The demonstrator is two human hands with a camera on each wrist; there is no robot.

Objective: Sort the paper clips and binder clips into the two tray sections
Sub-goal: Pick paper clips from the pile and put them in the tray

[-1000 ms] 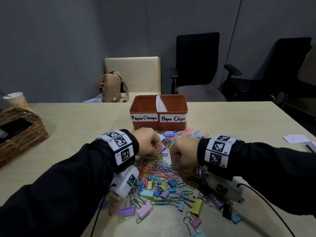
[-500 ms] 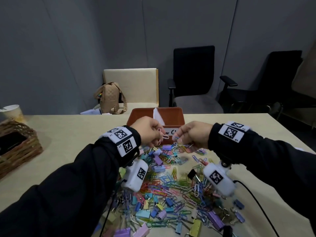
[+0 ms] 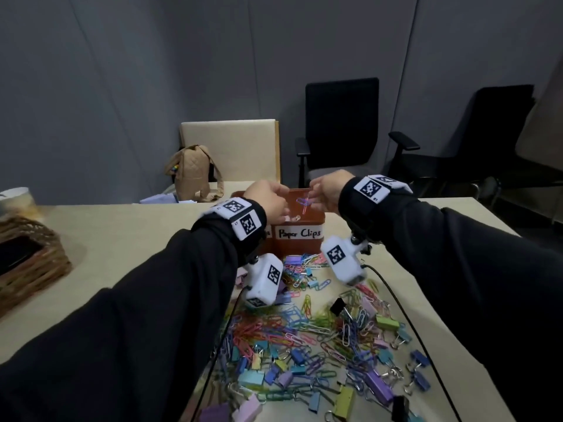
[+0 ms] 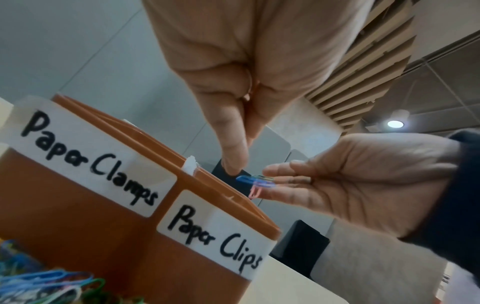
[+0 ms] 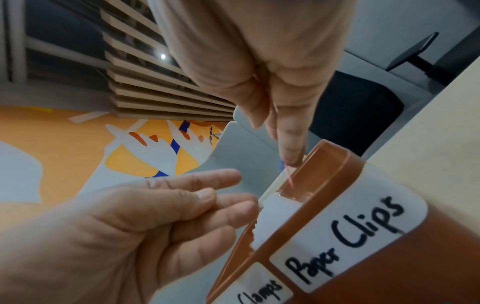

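The orange tray (image 3: 298, 248) stands mid-table, with a white divider (image 5: 272, 207) and labels "Paper Clamps" and "Paper Clips". Both hands hover over its Paper Clips section. My right hand (image 3: 326, 190) pinches a few blue, purple and pink paper clips (image 3: 304, 202) at its fingertips, just above the rim; the same paper clips (image 4: 255, 181) show in the left wrist view. My left hand (image 3: 271, 197) is beside it, with relaxed fingers (image 5: 197, 197) that hold nothing I can see. A mixed pile of coloured paper clips (image 3: 274, 324) and binder clips (image 3: 384, 321) covers the table in front of the tray.
A wicker basket (image 3: 27, 260) sits at the table's left edge with a paper cup (image 3: 15, 199) behind it. A beige bag (image 3: 192, 172) rests on a cream chair beyond the table, and black office chairs (image 3: 341, 126) stand at the back right. A black cable (image 3: 405, 315) crosses the pile.
Both hands have risen from the pile and moved forward to above the tray's Paper Clips section, carrying paper clips. The left hand's fingers have loosened.
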